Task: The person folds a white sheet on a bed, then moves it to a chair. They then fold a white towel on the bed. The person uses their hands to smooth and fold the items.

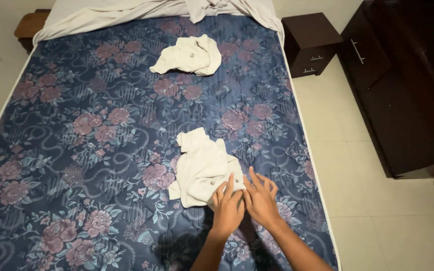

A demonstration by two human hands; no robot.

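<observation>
A crumpled cream cloth (201,163) lies on the blue floral mattress (76,130), near its front right part. My left hand (228,207) rests on the cloth's near edge, fingers apart and flat. Beside it, my right hand (260,197) lies on the mattress with fingers spread, touching the cloth's right corner. Neither hand has a grip on anything. A second crumpled cream cloth (189,55) lies farther up the mattress, out of reach of both hands.
A bunched white sheet (126,11) covers the head of the bed. A dark wooden nightstand (310,42) stands to the right of the bed, and a dark wardrobe (403,85) beyond it. Pale tiled floor (367,200) runs along the right side.
</observation>
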